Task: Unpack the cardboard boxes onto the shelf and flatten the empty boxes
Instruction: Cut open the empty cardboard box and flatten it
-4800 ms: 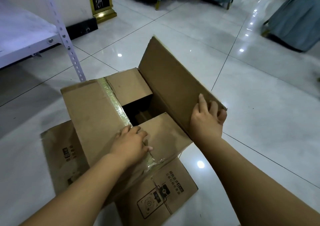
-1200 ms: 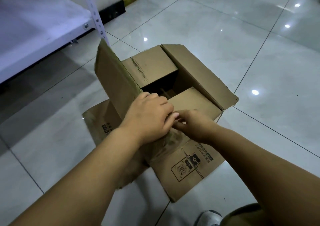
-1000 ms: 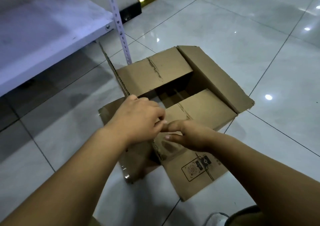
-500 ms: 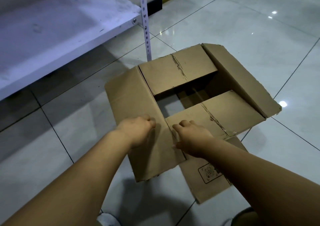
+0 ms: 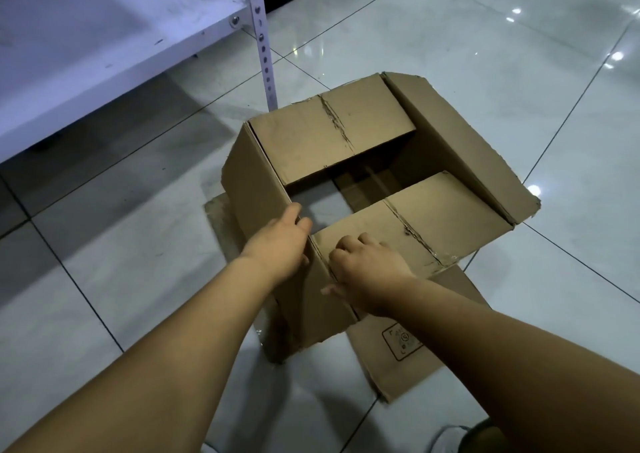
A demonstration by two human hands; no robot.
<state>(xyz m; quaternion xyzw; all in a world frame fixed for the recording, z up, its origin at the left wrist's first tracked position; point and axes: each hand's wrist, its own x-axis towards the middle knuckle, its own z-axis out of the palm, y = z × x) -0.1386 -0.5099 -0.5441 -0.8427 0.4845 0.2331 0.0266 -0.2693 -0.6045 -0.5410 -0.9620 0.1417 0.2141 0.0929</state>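
A brown cardboard box [image 5: 346, 130] stands on the tiled floor with its long flaps spread outward. Its inside is empty, and floor tile shows through the opening. It sits on a flattened cardboard box [image 5: 408, 355] with a printed label. My left hand [image 5: 277, 241] grips the box's left top edge at the near corner, fingers curled over the crease. My right hand [image 5: 367, 269] lies on the near short flap with curled fingers, its thumb at the flap's left edge.
A white metal shelf [image 5: 104, 29] lies low at the upper left, and its perforated post [image 5: 263, 47] stands just behind the box. Glossy floor tiles surround the box. A shoe [image 5: 450, 438] shows at the bottom right.
The left long flap, upright a second ago, has folded outward and down. Both hands have moved apart onto the near left corner. The view has shifted left toward the shelf.
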